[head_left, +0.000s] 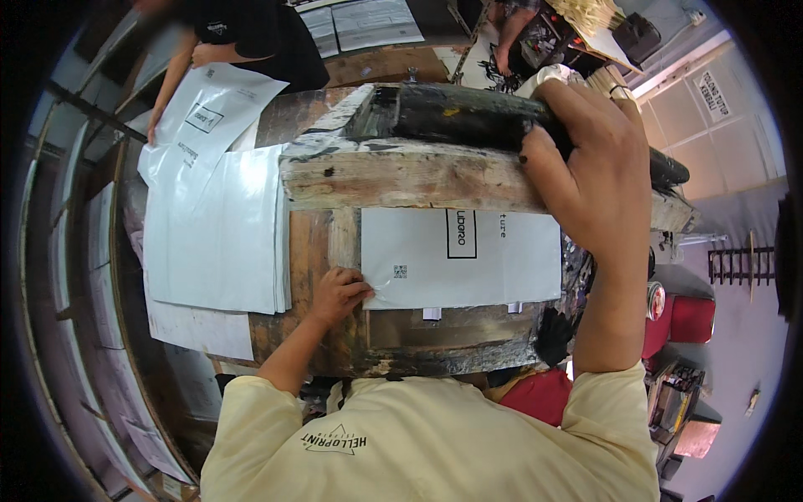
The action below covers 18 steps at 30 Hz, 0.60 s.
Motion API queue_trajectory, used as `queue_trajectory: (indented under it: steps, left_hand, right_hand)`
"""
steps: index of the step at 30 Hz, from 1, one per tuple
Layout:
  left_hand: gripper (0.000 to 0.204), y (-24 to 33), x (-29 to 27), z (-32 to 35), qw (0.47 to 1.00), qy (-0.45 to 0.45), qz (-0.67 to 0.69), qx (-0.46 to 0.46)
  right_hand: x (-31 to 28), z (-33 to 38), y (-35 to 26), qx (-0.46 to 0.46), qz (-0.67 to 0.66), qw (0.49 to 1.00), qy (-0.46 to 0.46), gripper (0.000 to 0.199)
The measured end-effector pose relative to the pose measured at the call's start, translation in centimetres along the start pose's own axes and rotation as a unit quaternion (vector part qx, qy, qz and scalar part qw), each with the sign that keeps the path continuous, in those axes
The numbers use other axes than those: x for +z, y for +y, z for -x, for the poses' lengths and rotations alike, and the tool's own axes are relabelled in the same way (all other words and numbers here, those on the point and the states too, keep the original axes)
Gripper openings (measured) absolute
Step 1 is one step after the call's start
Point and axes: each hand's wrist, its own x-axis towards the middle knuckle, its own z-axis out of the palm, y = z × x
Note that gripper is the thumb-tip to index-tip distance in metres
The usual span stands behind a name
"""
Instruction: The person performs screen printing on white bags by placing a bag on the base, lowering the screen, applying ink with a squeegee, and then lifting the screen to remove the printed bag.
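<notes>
White plastic, a printed mailer bag (462,258), lay flat on the worn wooden printing table (311,243), its long axis running left to right in front of the person. In the head view, the left hand (337,294) touched the bag's lower left corner, fingers curled and pinching its edge. The right hand (595,163) was closed around a black, ink-caked squeegee (468,117) resting on the raised wooden screen frame (410,180), just beyond the bag's far edge. The frame covered the bag's top strip; the squeegee blade itself could not be made out.
</notes>
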Motion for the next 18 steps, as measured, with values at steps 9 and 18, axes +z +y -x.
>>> queue_trajectory:
  steps: [9, 18]
  left_hand:
    - [0.016, 7.7, -7.3, -8.8, 0.974, -0.034, 0.149, -0.166]
    - [0.010, 2.5, -8.7, -4.5, 0.906, 0.080, 0.312, -0.274]
  right_hand:
    - [0.1, 0.3, 0.1, -0.021, 0.003, 1.000, 0.010, 0.037]
    - [1.5, 1.1, 0.1, -0.002, 0.000, 0.999, 0.036, 0.051]
